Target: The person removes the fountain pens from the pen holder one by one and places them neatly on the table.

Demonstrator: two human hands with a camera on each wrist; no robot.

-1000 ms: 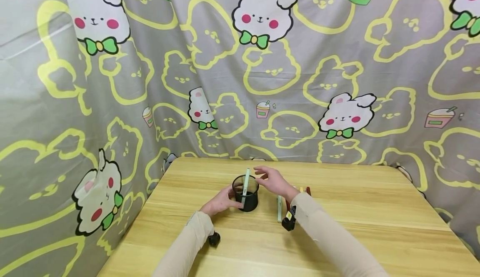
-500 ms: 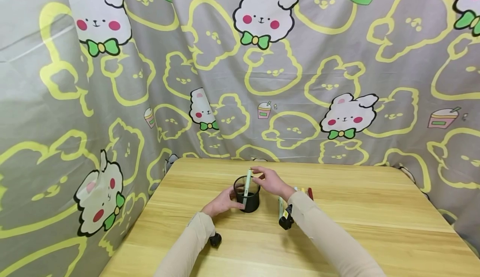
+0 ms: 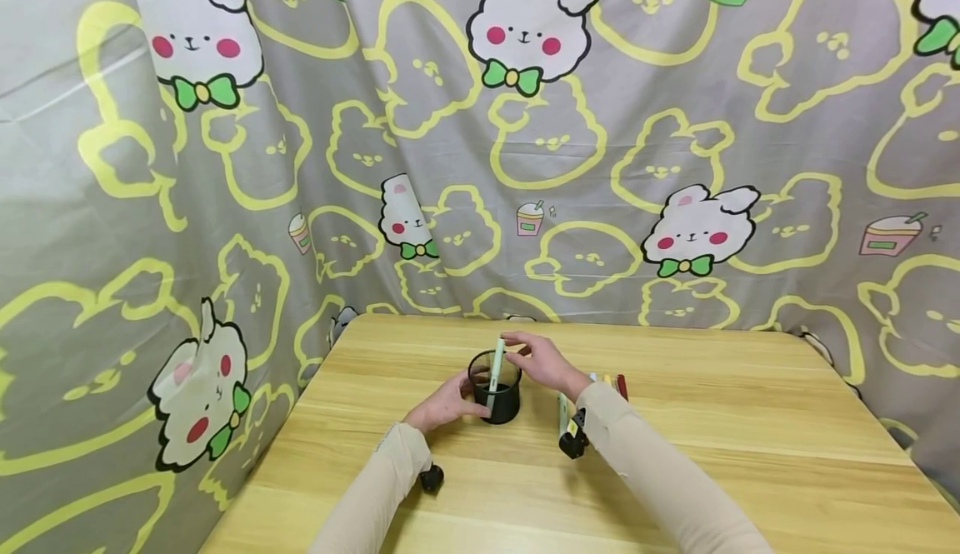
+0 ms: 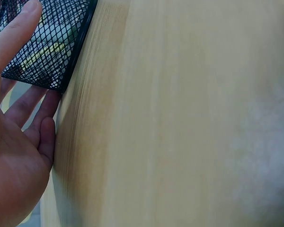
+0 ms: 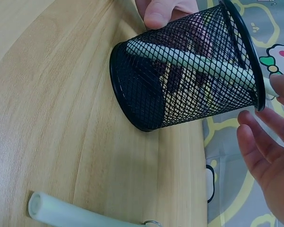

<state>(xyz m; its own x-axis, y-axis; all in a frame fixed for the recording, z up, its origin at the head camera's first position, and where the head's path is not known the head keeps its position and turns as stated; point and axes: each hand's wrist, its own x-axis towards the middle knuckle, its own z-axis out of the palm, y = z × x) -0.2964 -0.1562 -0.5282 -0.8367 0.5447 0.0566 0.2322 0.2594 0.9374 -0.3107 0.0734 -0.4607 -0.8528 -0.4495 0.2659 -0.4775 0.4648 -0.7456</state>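
Observation:
A black mesh pen holder [image 3: 502, 404] stands upright on the table, with a pale green pen [image 3: 497, 366] leaning inside and its top end above the rim. My left hand [image 3: 444, 404] grips the holder from the left, its thumb across the near side; the left wrist view shows the thumb over the mesh [image 4: 52, 52]. At the holder's mouth, my right hand [image 3: 546, 362] pinches the pen's top end. In the right wrist view its thumb [image 5: 283, 86] lies against that end, while the other fingers [image 5: 258, 142] spread just beyond the rim.
Another pale green pen [image 5: 75, 210] lies on the table [image 3: 675, 429] to the right of the holder. Further right, a red pen [image 3: 622, 386] and a few others lie partly hidden behind the right sleeve. A patterned curtain [image 3: 450, 121] hangs behind and along the left.
My right hand has moved slightly left and its fingertips have come onto the top of the pen, from beside it. The left hand has stayed on the holder.

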